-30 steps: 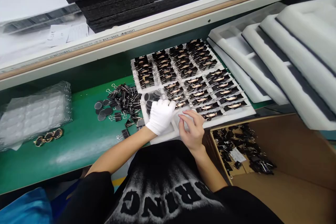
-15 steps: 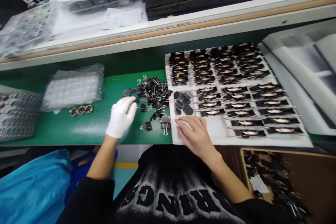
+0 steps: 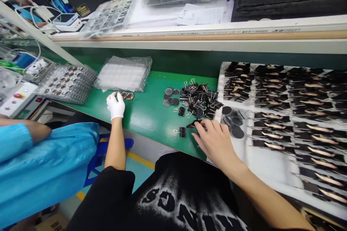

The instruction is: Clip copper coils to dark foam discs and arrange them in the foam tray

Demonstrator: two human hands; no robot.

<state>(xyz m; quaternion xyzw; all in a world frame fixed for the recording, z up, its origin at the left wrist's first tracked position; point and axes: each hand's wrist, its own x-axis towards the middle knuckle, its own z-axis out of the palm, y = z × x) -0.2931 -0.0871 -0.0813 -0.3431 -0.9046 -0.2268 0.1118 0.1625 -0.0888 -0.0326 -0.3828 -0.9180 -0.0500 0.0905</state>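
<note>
Head view: my gloved left hand (image 3: pixel 116 105) is closing its fingers on the three small gold-rimmed rings (image 3: pixel 127 95) lying on the green worktop (image 3: pixel 146 115); I'm pinching lightly, one at a time. My bare right hand (image 3: pixel 215 140) is resting spread open beside the heap of black binder clips (image 3: pixel 199 99), too many to count.

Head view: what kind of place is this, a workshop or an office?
Most likely a factory assembly bench. A green work mat holds a heap of black binder clips, a white foam tray carries rows of clipped parts, and stacked clear blister trays sit nearby.
</note>
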